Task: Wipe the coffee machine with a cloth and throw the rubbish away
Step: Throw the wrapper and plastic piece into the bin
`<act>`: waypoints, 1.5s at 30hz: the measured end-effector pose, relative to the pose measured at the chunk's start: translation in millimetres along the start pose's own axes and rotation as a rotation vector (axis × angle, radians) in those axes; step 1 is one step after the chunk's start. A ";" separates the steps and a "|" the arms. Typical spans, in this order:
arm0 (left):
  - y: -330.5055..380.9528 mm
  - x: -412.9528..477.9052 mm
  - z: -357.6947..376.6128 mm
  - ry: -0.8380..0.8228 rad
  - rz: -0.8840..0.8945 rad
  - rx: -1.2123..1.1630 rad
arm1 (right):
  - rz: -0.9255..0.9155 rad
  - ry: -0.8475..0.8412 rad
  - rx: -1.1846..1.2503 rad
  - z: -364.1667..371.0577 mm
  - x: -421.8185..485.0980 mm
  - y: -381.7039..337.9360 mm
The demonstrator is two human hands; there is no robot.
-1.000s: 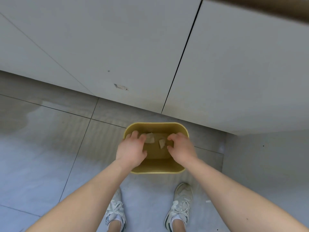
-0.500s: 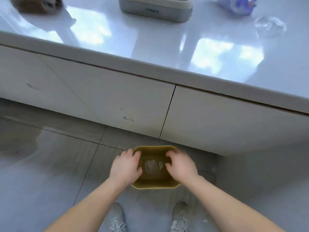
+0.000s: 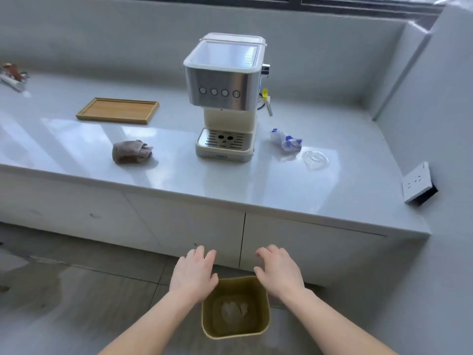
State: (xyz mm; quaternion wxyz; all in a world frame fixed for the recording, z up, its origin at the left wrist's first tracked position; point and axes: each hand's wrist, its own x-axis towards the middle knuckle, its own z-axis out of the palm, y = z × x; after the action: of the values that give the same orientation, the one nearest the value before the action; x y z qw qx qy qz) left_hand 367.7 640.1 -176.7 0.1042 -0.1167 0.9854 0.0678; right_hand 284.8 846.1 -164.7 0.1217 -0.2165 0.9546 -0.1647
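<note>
Grey glossy bench [image 3: 281, 190] carries a steel and cream coffee machine [image 3: 225, 98], boxy, with a slotted drip tray. Left of it lies a crumpled brown cloth [image 3: 131, 151]; on its right sit a crinkled plastic wrapper [image 3: 286, 142] and a clear round lid [image 3: 315, 159]. Left hand [image 3: 193, 274] and right hand [image 3: 279, 274] hover spread and empty above a square yellow bin [image 3: 261, 326] on the tiled floor, pale scraps inside. Risk: the light wrapper and lid may be overlooked, or the bin knocked over by a foot
</note>
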 end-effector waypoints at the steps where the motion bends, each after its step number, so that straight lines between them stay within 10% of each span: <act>1: 2.2 0.2 -8.8 0.009 0.007 -0.005 | 0.001 0.010 0.006 -9.2 -1.5 -2.5; 24: 37.7 53.9 -189.1 0.271 0.317 -0.036 | 0.161 0.321 -0.009 -178.2 22.2 -43.6; 45: 152.4 217.1 -195.9 0.220 0.209 -0.047 | 0.184 0.186 -0.014 -228.4 177.9 108.2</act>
State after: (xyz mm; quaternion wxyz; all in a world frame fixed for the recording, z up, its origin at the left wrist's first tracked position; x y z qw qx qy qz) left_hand 86.9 709.1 -18.3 -0.0146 -0.0228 0.9957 0.0881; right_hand 19.1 917.4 -23.8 0.0456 -0.1127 0.9787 -0.1657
